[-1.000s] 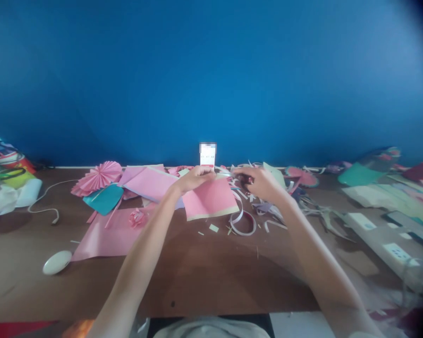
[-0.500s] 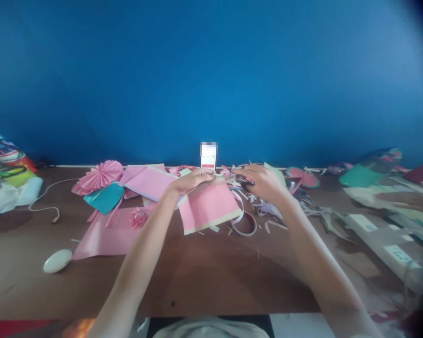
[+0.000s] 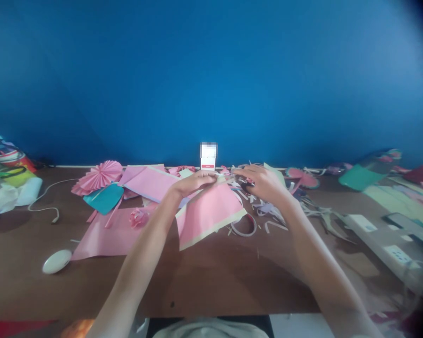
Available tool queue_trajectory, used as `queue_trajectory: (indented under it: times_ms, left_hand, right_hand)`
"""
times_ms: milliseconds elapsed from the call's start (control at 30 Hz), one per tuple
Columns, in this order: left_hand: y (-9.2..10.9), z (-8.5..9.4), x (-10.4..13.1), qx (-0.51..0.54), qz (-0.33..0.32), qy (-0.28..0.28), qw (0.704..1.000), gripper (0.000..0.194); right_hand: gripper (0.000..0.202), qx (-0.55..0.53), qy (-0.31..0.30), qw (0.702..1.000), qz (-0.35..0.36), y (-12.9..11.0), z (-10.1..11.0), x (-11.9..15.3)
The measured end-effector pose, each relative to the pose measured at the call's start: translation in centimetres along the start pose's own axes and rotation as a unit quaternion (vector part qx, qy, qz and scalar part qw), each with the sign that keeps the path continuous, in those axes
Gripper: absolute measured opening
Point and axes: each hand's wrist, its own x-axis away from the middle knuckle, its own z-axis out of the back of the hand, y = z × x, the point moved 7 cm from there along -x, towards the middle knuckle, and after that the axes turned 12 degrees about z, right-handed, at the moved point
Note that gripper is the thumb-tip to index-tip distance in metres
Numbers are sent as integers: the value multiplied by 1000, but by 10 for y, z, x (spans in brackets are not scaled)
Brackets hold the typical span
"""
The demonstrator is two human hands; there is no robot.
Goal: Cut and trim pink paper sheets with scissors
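Note:
My left hand (image 3: 198,182) is closed on the upper edge of a pink sheet of paper (image 3: 209,211) with a pale yellow border. The sheet hangs tilted above the table, its lower edge towards me. Close by on the right, my right hand (image 3: 259,180) is curled round a pair of scissors (image 3: 248,182) with dark handles. Their blades point left at the sheet's upper edge, small and blurred. Behind the sheet's right corner, a roll of tape (image 3: 245,233) lies on the table, partly covered.
White paper strips (image 3: 271,211) litter the table right of the sheet. Leftward lie a pink paper fan (image 3: 102,176), a teal piece (image 3: 105,198), a paper rose (image 3: 138,218) and a white oval object (image 3: 57,261). A lit phone (image 3: 207,156) stands at the wall; a power strip (image 3: 380,239) lies right.
The pink sheet has swung, its lower edge now nearer to me and more tilted. Both my hands stay nearly in place. A blurred hand at the far right has left the view.

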Motion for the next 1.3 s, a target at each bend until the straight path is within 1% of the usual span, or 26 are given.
queue_trajectory:
  times_ms: [133, 233, 367, 500, 733, 933, 1133, 1300]
  left_hand:
    - [4, -1, 4, -29, -5, 1, 1000, 36]
    - [6, -2, 8, -50, 5, 3, 999, 41]
    - [8, -5, 10, -72, -1, -22, 997, 41]
    - [8, -2, 10, -91, 1, -8, 996, 39]
    - [5, -1, 9, -94, 20, -22, 995, 39]
    - [6, 0, 9, -68, 9, -35, 997, 39]
    - [9, 3, 12, -94, 16, -22, 995, 40]
    - [10, 2, 13, -113, 9, -43, 993, 41]
  right_hand:
    - [59, 15, 3, 1000, 8, -1, 2, 0]
    - [58, 22, 0, 1000, 13, 0, 1, 1]
    - [58, 33, -2, 999, 20, 1, 1, 2]
    - [58, 48, 4, 998, 30, 1, 3, 2]
    - [58, 68, -3, 997, 36, 3, 1, 3]
    - [55, 70, -17, 997, 26, 2, 0, 2]
    - [58, 75, -25, 997, 23, 0, 0, 2]
    - [58, 84, -34, 996, 16, 2, -3, 3]
